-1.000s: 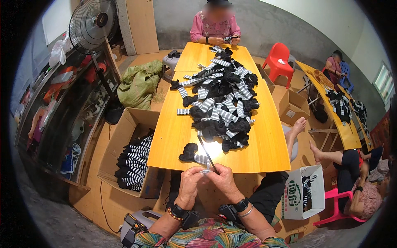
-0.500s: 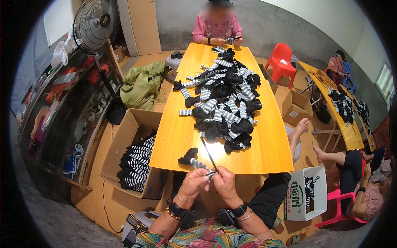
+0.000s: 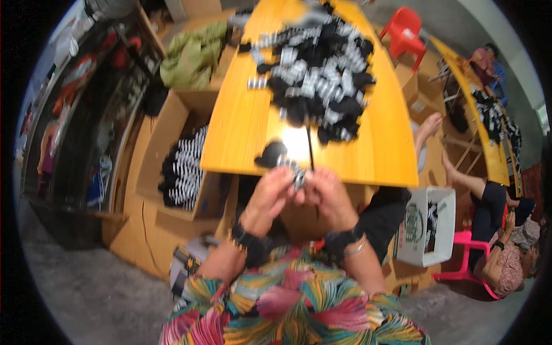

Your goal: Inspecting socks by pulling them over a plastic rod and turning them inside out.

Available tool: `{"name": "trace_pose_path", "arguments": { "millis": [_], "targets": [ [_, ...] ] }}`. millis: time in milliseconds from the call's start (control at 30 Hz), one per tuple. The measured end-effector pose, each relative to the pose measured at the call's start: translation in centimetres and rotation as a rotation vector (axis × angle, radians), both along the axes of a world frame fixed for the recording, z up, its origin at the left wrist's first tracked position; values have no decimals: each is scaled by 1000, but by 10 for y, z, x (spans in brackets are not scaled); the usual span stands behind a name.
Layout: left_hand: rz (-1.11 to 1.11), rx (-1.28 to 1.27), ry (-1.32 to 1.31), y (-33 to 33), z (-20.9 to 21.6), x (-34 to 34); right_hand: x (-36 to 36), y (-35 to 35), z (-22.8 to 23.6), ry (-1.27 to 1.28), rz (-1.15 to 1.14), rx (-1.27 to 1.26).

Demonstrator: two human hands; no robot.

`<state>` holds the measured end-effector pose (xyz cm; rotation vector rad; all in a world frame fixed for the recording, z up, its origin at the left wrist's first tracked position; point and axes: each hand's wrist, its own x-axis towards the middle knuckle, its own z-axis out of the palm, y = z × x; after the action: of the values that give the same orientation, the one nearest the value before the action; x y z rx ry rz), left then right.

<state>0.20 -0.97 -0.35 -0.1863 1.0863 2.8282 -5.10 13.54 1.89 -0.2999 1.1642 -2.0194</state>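
At the near edge of the yellow table, my left hand and my right hand meet with fingers closed. Between them they pinch the striped end of what looks like a sock, its black part lying on the tabletop. A thin dark rod stretches from the pile toward my right fingers; whether I grip it is unclear. Beyond my hands lies a large heap of black and grey-white striped socks. The fingertips are smeared by motion.
To the left, an open cardboard box holds many stacked striped socks. A white carton and a pink stool stand at right, near a seated person. Farther off are a red chair and a green sack.
The view has tilted down, so the table and heap sit higher in the picture. The rod now appears more upright. Both hands still pinch the sock.
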Motion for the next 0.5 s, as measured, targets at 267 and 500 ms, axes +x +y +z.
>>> {"name": "trace_pose_path", "arguments": {
  "millis": [267,500],
  "targets": [
    [33,-336,47,1,6,-1,-3,1,3,20,-29,66],
    [110,-309,95,-4,-1,3,4,8,5,157,12,188]
  ]
}}
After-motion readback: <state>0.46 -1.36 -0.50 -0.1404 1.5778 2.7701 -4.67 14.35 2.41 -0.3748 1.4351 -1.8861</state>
